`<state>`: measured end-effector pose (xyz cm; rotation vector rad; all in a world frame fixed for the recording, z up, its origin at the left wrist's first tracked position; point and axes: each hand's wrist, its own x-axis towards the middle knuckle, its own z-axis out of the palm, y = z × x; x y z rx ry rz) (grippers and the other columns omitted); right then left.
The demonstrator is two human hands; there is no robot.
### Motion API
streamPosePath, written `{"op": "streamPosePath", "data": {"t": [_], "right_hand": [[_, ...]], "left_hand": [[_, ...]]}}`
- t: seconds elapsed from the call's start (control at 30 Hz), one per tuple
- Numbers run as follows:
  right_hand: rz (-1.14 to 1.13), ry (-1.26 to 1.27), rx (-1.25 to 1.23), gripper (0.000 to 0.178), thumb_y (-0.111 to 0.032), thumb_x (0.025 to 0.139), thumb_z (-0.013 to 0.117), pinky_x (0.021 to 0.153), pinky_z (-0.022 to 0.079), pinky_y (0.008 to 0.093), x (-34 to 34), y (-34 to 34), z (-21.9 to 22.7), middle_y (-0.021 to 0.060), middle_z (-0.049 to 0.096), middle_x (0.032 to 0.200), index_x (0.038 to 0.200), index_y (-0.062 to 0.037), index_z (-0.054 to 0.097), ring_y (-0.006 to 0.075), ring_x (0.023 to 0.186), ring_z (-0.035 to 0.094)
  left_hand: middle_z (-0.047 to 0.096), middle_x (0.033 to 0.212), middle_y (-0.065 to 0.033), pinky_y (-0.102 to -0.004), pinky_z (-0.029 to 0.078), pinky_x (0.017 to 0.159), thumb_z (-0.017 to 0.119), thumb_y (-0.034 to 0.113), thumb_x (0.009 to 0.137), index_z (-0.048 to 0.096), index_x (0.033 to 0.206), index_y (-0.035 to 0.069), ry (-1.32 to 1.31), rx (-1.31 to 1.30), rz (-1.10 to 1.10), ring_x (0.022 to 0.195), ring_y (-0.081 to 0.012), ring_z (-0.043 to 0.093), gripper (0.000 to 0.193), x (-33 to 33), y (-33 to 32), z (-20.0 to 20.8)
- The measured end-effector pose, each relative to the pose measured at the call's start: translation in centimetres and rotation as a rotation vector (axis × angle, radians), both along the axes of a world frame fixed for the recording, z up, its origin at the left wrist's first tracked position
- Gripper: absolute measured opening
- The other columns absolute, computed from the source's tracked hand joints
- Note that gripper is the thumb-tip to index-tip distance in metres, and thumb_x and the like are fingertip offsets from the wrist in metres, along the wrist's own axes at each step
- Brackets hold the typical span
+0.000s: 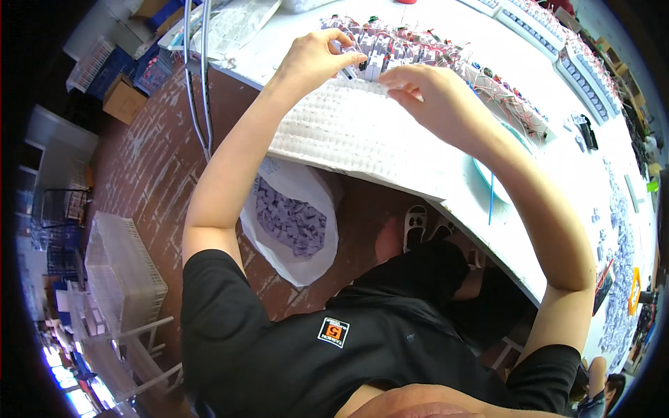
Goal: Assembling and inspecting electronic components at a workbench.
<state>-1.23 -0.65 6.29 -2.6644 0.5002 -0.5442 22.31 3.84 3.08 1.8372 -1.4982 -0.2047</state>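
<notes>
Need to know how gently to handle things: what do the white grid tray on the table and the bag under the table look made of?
The grid tray looks like thin moulded plastic, matt white, with rows of small cells; it could be foam. The bag looks like thin, soft plastic film, whitish and crumpled, slumped open around small purple-grey pieces.

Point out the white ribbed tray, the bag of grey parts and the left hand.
white ribbed tray (355, 132), head view, bare middle of its surface
bag of grey parts (289, 219), head view, the parts inside
left hand (313, 59), head view, back of hand
</notes>
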Motion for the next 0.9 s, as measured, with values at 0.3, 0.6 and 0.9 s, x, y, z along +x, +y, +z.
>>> {"op": "streamPosePath", "data": {"t": [0.3,0.6,0.9], "right_hand": [[0.199,0.069,-0.008,0.026,-0.009,0.089,0.065,0.09,0.052,0.0422,-4.4,7.8,0.0,0.0155,0.068,0.107,0.115,-0.0054,0.067,0.0353,0.104,0.064],[0.349,0.126,0.122,0.027,-0.015,0.087,0.066,0.08,0.056,0.0356,-11.1,12.9,-1.6,0.0098,0.068,0.108,0.111,-0.0031,0.067,0.0266,0.095,0.065],[0.202,0.13,0.387,0.032,-0.01,0.085,0.072,0.085,0.056,0.0376,-16.9,16.4,-3.6,0.0095,0.068,0.116,0.116,-0.0077,0.067,0.0285,0.1,0.066]], "left_hand": [[0.069,0.07,-0.0078,-0.0282,0.053,0.06,0.078,0.037,0.083,0.076,0.104,0.006,-0.018,-0.063,-0.049,0.06,-0.0136,0.066,0.037,0.3,-0.1,-0.3],[0.068,0.068,-0.0074,-0.028,0.055,0.062,0.071,0.03,0.088,0.075,0.108,0.007,-0.034,0.014,-0.097,0.063,-0.0136,0.069,0.031,0.4,-0.2,0.4],[0.068,0.07,-0.0072,-0.0262,0.055,0.059,0.072,0.026,0.087,0.074,0.104,0.002,-0.121,-0.016,-0.033,0.063,-0.0155,0.072,0.029,-1.4,-1.0,0.6]]}}
